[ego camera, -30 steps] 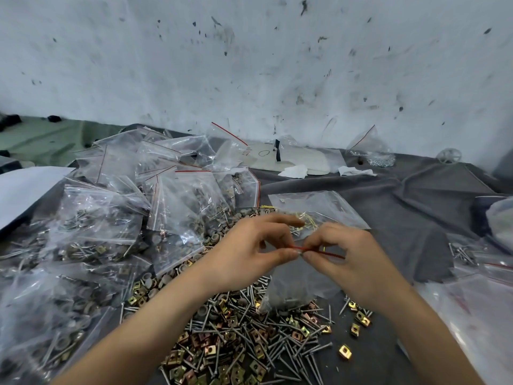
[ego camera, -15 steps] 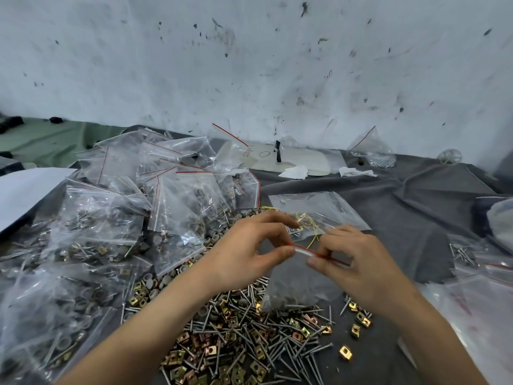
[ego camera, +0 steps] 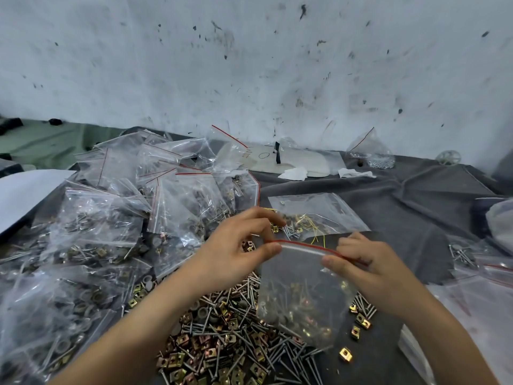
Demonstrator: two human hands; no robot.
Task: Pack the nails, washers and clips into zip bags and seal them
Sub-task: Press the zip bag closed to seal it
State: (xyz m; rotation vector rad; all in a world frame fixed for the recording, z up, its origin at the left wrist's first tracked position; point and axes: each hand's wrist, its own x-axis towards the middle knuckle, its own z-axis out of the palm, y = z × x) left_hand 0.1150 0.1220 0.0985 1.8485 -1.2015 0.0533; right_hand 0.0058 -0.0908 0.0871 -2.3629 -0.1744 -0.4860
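A clear zip bag with a red-lined seal hangs between my hands, holding nails, washers and brass clips at its bottom. My left hand pinches the left end of the seal between thumb and forefinger. My right hand pinches the right end of the seal. Below the bag lies a loose heap of nails, grey washers and brass clips on the dark grey cloth.
A big pile of filled zip bags covers the left side. Another bag with clips and yellow wires lies behind my hands. Flat empty bags lie at the right. A white sheet is at the left edge; the wall stands behind.
My right hand has slid to the right along the red seal, away from my left hand. The bag now hangs stretched wide between both hands.
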